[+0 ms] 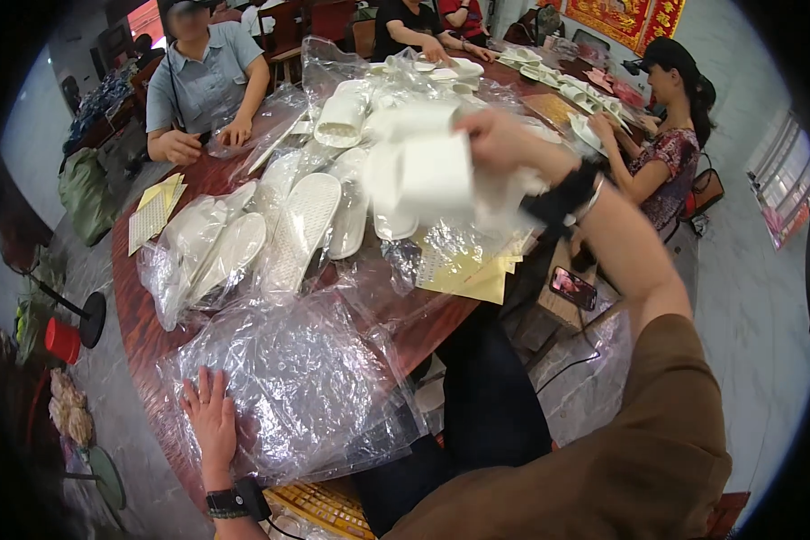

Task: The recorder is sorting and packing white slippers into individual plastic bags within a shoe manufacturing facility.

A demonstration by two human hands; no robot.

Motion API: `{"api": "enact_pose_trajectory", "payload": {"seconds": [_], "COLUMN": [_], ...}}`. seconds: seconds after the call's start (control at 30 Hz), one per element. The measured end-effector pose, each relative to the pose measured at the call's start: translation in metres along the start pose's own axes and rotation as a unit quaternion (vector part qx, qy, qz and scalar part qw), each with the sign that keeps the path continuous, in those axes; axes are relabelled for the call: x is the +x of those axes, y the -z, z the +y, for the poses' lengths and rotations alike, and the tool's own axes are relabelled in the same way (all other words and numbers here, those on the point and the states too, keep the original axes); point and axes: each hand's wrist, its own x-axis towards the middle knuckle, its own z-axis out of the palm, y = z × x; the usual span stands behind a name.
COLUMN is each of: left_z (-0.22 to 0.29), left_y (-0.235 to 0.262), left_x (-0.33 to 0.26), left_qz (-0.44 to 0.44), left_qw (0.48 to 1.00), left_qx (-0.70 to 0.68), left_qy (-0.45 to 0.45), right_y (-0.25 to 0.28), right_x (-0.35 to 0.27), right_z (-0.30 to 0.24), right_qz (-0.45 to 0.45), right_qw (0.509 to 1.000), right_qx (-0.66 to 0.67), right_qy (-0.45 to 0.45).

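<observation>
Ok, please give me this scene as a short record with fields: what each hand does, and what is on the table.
left hand: flat on clear plastic bags at the near table edge
right hand: raised over the table, gripping a white slipper
table: round, reddish wood
on table: loose white slippers, yellow paper sheets
others: three people seated at the far side, one in a grey-blue shirt

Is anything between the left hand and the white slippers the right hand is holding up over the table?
Yes. The left hand rests flat at the near table edge on a heap of clear plastic bags. Beyond it lie bagged white slippers and loose ones, between it and the white slippers held by the right hand.
</observation>
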Motion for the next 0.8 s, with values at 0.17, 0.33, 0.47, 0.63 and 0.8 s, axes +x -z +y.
{"api": "enact_pose_trajectory", "payload": {"seconds": [0.17, 0.33, 0.47, 0.63, 0.8], "left_z": [0.012, -0.003, -0.002, -0.021, -0.016], "left_y": [-0.008, -0.012, -0.02, -0.016, -0.023], "left_x": [0.01, 0.0, 0.015, 0.005, -0.006], "left_qz": [0.001, 0.01, 0.049, 0.082, 0.121], "left_qw": [1.0, 1.0, 0.998, 0.994, 0.988], "left_qx": [0.018, 0.024, 0.002, -0.029, -0.091], "left_qy": [0.002, 0.003, -0.036, -0.06, -0.039], "right_y": [0.131, 0.113, 0.047, -0.074, -0.181], "right_x": [0.057, 0.064, 0.033, 0.014, -0.038], "right_z": [0.148, 0.191, 0.155, -0.067, -0.238], "right_qz": [0.159, 0.221, 0.231, 0.125, -0.147], "right_qw": [0.977, 0.936, 0.955, 0.965, 0.918], "right_qx": [-0.049, -0.225, -0.18, -0.034, 0.102], "right_qy": [-0.132, -0.154, 0.054, 0.226, 0.354]}}
